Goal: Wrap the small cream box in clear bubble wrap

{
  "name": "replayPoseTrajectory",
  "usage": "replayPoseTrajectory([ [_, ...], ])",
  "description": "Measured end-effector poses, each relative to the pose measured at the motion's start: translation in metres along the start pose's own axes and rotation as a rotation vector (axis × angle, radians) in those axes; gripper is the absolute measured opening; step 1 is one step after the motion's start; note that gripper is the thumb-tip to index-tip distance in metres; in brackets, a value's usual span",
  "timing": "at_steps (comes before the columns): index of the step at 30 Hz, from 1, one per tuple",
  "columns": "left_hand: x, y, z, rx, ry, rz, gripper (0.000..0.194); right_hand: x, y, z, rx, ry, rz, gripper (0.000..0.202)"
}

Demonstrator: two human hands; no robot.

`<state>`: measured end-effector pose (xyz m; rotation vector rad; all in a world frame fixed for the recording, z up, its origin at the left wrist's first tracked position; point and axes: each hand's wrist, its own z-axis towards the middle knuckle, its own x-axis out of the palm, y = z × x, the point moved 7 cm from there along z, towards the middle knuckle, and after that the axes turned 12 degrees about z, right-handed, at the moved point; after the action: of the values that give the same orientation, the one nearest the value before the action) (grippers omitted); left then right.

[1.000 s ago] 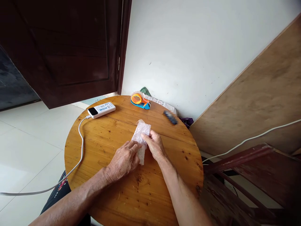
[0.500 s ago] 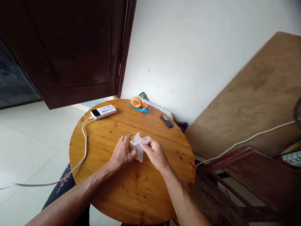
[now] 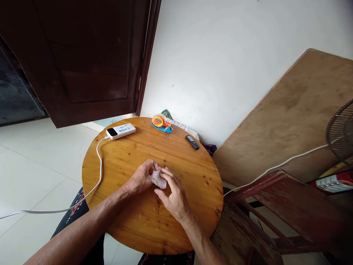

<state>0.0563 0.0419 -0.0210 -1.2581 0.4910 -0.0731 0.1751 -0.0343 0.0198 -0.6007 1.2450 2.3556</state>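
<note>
A small crumpled piece of translucent plastic wrap (image 3: 159, 179), folded into a compact packet, lies between my hands over the middle of the round wooden table. Whether anything is inside it, I cannot tell. My left hand (image 3: 142, 177) holds its left edge, thumb and fingers bent together there. Over its right side reaches my right hand (image 3: 174, 192), fingertips touching the top of the wrap and thumb spread away toward me.
On the round table (image 3: 124, 209) stand a white device (image 3: 121, 131) with a cable (image 3: 100, 162), an orange-and-blue tape dispenser (image 3: 162, 123) and a dark remote-like device (image 3: 192, 142). A red wooden chair (image 3: 289, 209) and a fan (image 3: 340, 132) are at the right.
The wrap has been folded smaller. My left hand has gone from spread fingers to gripping its edge. My right hand has let go of its pinch, thumb now apart. The view has shifted slightly right.
</note>
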Motion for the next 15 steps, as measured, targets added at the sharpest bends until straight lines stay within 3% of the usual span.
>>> replayPoseTrajectory([
  [2,-0.004,-0.004,-0.001,0.004,0.004,0.039,0.024,0.003,-0.001,-0.001,-0.027,0.003,-0.057,0.045],
  [8,-0.014,-0.024,-0.005,0.070,0.115,0.148,0.035,0.001,-0.005,0.004,-0.023,-0.044,-0.030,0.039],
  [11,-0.014,-0.029,-0.007,0.081,0.156,0.154,0.051,-0.007,-0.016,0.014,0.130,-0.078,0.132,0.027],
  [13,-0.012,-0.027,-0.007,0.037,0.192,0.111,0.049,-0.009,-0.031,0.019,0.309,-0.067,0.267,0.017],
  [15,-0.008,-0.022,-0.007,-0.045,0.255,0.026,0.041,-0.005,-0.046,0.020,0.474,-0.033,0.378,0.020],
])
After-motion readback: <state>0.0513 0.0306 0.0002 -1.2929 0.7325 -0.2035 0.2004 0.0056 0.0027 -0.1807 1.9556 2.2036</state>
